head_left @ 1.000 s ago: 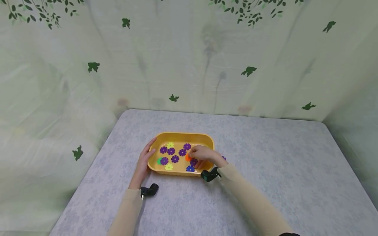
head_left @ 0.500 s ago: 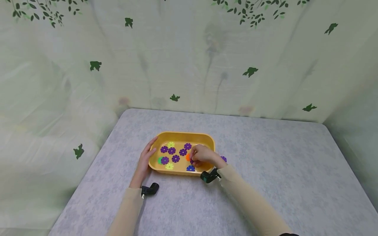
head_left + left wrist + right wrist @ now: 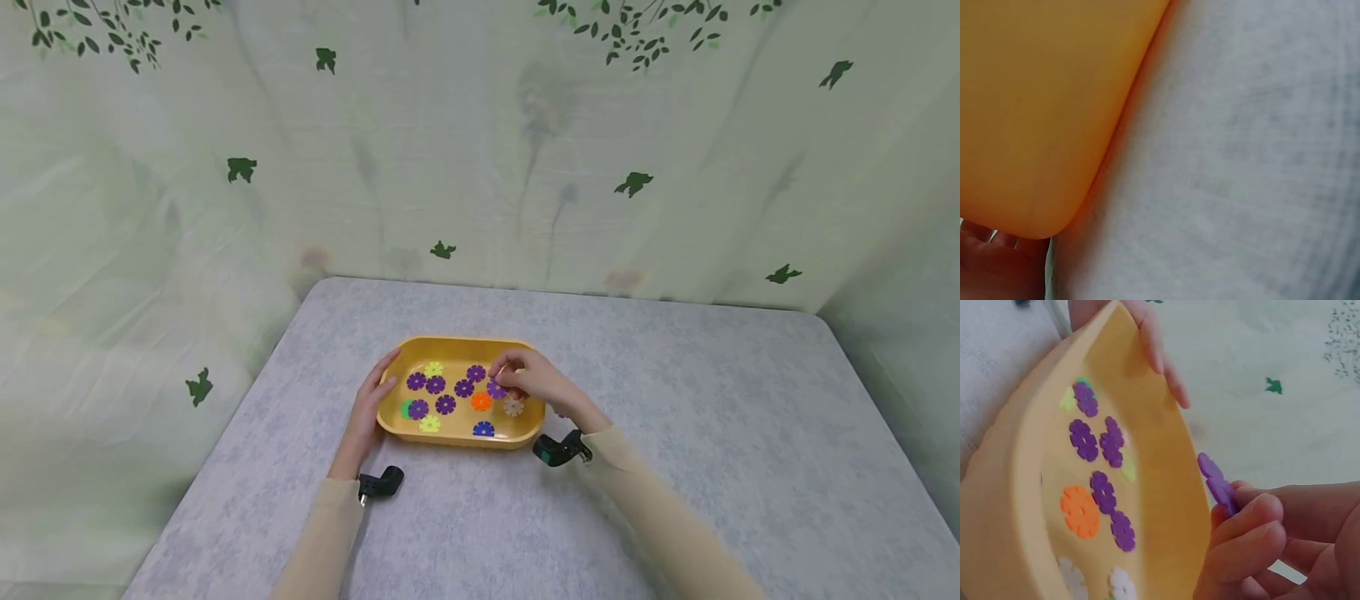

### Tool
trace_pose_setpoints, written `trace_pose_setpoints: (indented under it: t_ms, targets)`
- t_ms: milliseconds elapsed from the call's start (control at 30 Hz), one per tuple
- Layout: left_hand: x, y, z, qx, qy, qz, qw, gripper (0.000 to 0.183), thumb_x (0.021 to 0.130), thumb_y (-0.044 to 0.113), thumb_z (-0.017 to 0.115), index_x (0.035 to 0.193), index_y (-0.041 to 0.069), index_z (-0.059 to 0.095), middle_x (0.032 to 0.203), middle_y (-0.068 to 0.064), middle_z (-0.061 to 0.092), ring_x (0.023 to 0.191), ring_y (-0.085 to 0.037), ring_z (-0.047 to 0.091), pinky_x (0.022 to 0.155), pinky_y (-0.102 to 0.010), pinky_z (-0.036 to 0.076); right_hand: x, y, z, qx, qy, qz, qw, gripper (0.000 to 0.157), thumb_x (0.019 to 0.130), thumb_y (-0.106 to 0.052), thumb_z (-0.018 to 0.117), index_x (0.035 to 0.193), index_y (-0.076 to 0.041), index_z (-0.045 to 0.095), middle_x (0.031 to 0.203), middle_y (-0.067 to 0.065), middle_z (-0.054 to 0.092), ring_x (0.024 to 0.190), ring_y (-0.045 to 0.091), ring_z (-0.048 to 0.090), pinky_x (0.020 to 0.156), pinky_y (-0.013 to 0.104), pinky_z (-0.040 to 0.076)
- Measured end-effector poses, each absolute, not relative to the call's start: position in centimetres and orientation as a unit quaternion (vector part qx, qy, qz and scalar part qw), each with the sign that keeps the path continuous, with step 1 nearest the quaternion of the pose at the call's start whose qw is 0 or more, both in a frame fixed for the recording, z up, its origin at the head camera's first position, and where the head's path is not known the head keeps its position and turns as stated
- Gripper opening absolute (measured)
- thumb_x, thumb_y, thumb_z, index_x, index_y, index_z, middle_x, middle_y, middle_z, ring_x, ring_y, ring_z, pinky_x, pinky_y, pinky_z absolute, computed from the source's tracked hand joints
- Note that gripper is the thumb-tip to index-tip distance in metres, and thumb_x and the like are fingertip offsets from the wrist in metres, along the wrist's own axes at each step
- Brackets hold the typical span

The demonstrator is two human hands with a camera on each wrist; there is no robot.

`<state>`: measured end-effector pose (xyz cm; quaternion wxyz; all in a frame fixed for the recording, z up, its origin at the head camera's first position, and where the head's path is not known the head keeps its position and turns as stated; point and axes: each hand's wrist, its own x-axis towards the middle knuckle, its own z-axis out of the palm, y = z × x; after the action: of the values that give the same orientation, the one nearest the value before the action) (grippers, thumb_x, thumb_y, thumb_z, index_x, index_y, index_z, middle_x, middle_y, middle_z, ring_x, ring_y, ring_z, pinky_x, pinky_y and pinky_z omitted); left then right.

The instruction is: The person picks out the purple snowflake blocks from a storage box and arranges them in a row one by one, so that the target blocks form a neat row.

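Your right hand [image 3: 536,379] hovers above the right part of the yellow tray [image 3: 450,440], wrist bent in from the lower right, thumb and forefinger pinching a purple flower-shaped disc [image 3: 496,389]. The other fingers fold in below. Over on the opposite end, your left hand [image 3: 367,404] lies along the tray's outer wall, fingers long and nearly straight, thumb set apart at the rim. Both beige sleeves [image 3: 322,533] reach in from below, a black wrist camera [image 3: 384,482] strapped on each arm.

Inside the tray it's a scatter: six purple discs [image 3: 446,404], an orange disc [image 3: 482,402] just below your pinch, a blue disc [image 3: 483,428] by the near wall, two yellow ones, and a green disc [image 3: 406,409] partly under a purple one.

Your right wrist view catches the held piece side-on beyond the rim, and two white discs [image 3: 1121,585] where the head view gives only one clearly. Your left wrist view fills with smooth tray wall, a few of your fingers tucked at its corner.

Underneath, a mottled grey-blue table [image 3: 735,417]; behind, a pale hanging backdrop [image 3: 465,142] with printed leaves and dark green birds.
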<state>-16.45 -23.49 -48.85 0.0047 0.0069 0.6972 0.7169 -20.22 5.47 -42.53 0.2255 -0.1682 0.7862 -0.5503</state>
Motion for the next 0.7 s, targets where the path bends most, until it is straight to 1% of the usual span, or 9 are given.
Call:
trace_pose_setpoints:
  t_ms: [67,167,233,433,533,700]
  targets:
    - [-16.1,-23.2,-48.1,0.004,0.696,0.718,0.010,0.047,0.103,0.012,0.038,0.150,0.010,0.032,0.156,-0.003,0.025,0.142,-0.018,0.018,0.115,-0.035,0.016,-20.3,6.4,-42.5,-0.149,0.787,-0.559,0.215,0.011,0.096,-0.008,0.056,0.102,-0.001,0.062,0.089,0.011,0.057,0.060,0.017,0.050,0.057,0.028,0.049]
    - [-15.8,-22.9,-47.2,-0.005,0.702,0.712,0.012,0.047,0.103,0.011,0.038,0.150,0.008,0.032,0.156,-0.005,0.024,0.142,-0.019,0.017,0.115,-0.036,0.016,-20.3,8.1,-42.5,-0.129,0.773,-0.584,0.210,0.016,0.097,-0.008,0.054,0.108,0.003,0.058,0.092,0.013,0.057,0.062,0.018,0.051,0.058,0.027,0.050]
    - [-15.7,-22.8,-47.1,-0.008,0.702,0.712,0.010,0.047,0.103,0.011,0.038,0.149,0.008,0.032,0.156,-0.005,0.025,0.142,-0.019,0.017,0.115,-0.036,0.016,-20.5,9.4,-43.1,-0.120,0.766,-0.600,0.199,0.017,0.097,-0.009,0.054,0.109,0.003,0.057,0.091,0.012,0.057,0.062,0.018,0.051,0.057,0.026,0.050]
    - [-15.6,-22.7,-46.9,-0.009,0.698,0.716,0.004,0.046,0.103,0.010,0.039,0.149,0.006,0.033,0.156,-0.007,0.025,0.143,-0.020,0.017,0.115,-0.036,0.016,-20.1,13.8,-44.4,-0.081,0.758,-0.623,0.173,0.020,0.098,-0.009,0.052,0.110,0.007,0.053,0.082,0.011,0.056,0.062,0.016,0.051,0.058,0.028,0.052]
    - [-15.6,-22.7,-46.9,-0.007,0.696,0.718,0.004,0.046,0.103,0.009,0.039,0.149,0.006,0.033,0.155,-0.007,0.025,0.142,-0.020,0.018,0.115,-0.036,0.016,-19.6,15.8,-45.4,-0.063,0.764,-0.619,0.169,0.020,0.097,-0.008,0.051,0.110,0.008,0.052,0.081,0.010,0.056,0.061,0.015,0.053,0.059,0.031,0.053]
    - [-15.6,-22.6,-46.8,-0.011,0.702,0.713,0.004,0.046,0.103,0.010,0.039,0.149,0.007,0.033,0.155,-0.006,0.026,0.142,-0.019,0.018,0.115,-0.035,0.017,-18.7,18.3,-46.9,-0.059,0.768,-0.614,0.173,0.021,0.096,-0.003,0.049,0.110,0.012,0.052,0.082,0.011,0.060,0.061,0.015,0.058,0.058,0.030,0.054]
